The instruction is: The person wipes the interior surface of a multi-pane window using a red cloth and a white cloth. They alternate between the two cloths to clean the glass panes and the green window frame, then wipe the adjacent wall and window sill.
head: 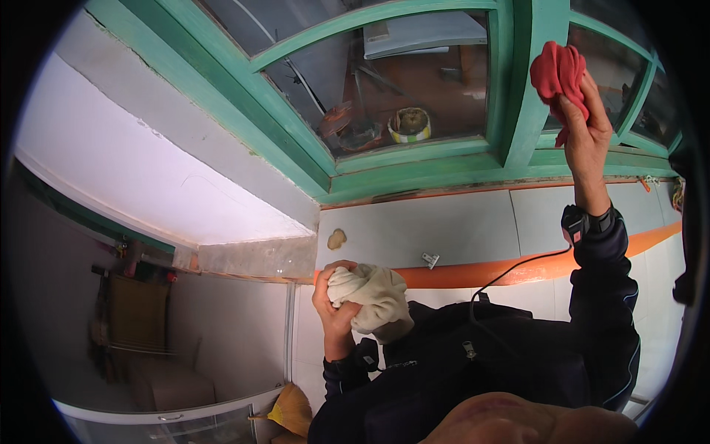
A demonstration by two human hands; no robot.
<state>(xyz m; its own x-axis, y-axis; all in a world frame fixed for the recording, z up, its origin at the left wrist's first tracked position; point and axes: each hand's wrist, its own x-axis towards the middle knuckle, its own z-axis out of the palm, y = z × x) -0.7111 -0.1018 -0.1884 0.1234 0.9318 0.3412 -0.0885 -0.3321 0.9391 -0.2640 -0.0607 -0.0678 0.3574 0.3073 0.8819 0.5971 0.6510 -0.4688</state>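
My right hand (591, 125) is raised at the upper right, gripping a bunched red cloth (557, 72). It is in front of a green window frame (541, 105), beside the upright post; I cannot tell whether the cloth touches the frame or pane. Lower down, my left hand (333, 302) clasps a crumpled cream cloth (377, 294) close to my body, just in front of the sill's orange edge. Behind the glass pane (444, 72) stands a pot (409, 125) with a white, yellow and green pattern.
On the pale tiled sill (421, 222) lie a small metal clip (430, 260) and a tan patch or object (336, 239). The sill has a rounded orange edge (516, 276). A straw broom (291, 410) stands at the lower left, near a white-framed cabinet (166, 417). A black cable (518, 262) runs from my right wrist.
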